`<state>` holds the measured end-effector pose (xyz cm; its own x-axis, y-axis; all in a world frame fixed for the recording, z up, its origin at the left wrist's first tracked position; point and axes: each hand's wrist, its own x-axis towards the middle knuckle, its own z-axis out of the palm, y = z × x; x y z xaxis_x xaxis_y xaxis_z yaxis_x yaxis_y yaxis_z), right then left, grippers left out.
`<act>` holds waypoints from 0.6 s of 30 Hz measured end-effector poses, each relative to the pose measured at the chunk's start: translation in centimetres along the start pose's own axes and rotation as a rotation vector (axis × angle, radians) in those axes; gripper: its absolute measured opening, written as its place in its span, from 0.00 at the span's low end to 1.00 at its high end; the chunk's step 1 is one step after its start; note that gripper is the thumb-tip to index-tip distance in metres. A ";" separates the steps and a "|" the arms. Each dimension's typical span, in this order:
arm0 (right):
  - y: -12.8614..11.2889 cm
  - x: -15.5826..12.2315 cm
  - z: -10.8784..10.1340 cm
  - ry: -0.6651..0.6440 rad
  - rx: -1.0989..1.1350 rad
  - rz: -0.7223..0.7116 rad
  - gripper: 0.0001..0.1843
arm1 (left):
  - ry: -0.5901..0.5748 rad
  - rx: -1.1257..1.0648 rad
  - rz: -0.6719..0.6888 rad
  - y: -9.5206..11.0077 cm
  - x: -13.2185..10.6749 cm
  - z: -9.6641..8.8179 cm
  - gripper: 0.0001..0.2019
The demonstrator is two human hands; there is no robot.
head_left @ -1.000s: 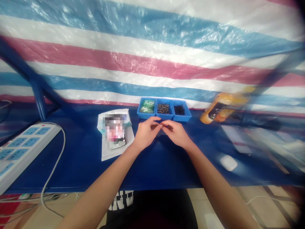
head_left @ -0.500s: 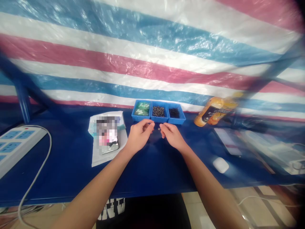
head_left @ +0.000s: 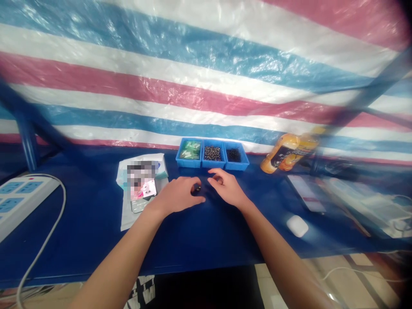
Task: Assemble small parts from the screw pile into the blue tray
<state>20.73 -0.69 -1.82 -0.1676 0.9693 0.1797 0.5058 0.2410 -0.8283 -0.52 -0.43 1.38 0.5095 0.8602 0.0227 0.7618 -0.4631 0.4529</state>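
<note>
My left hand (head_left: 180, 195) is low over the blue table, palm down, its thumb apart from the curved fingers. A tiny dark, shiny metal piece (head_left: 198, 188) shows in the gap between them; whether the fingers touch it I cannot tell. Just to the right is my right hand (head_left: 227, 187), its fingers loosely bent and apart, with nothing visible in them. Behind both hands stand three joined blue bins: the left bin (head_left: 189, 164) has green and white pieces, the middle bin (head_left: 213, 165) small metallic parts, the right bin (head_left: 237, 166) small black parts.
At left lie a phone (head_left: 138, 207) on a white packet (head_left: 126, 221) and a power strip (head_left: 24, 197) with its cable. On the right are orange drink bottles (head_left: 280, 154), another phone (head_left: 305, 193) and a white case (head_left: 297, 226). Striped sheeting (head_left: 193, 94) hangs behind.
Both hands have drawn back from the bins and opened. My left hand has moved left and lower. The small piece that showed at my right fingertips is no longer there.
</note>
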 end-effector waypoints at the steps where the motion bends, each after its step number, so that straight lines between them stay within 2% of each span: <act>1: 0.1 0.0 0.1 -0.013 -0.020 -0.004 0.17 | -0.020 0.005 0.017 -0.2 -0.1 0.0 0.13; 5: 0.5 0.2 0.4 -0.064 -0.086 -0.017 0.16 | -0.030 -0.004 0.084 -0.5 0.1 0.9 0.05; 12: -0.5 0.0 0.6 -0.169 -0.210 -0.129 0.12 | 0.032 0.068 0.086 -0.5 0.6 1.7 0.09; 18: -0.8 0.0 0.9 -0.143 -0.278 -0.173 0.10 | 0.074 0.111 0.040 -0.5 1.1 2.0 0.07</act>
<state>19.57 -0.94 -1.66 -0.3781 0.9012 0.2119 0.6671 0.4239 -0.6126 0.47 0.34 -0.63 0.5121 0.8523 0.1064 0.7834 -0.5142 0.3492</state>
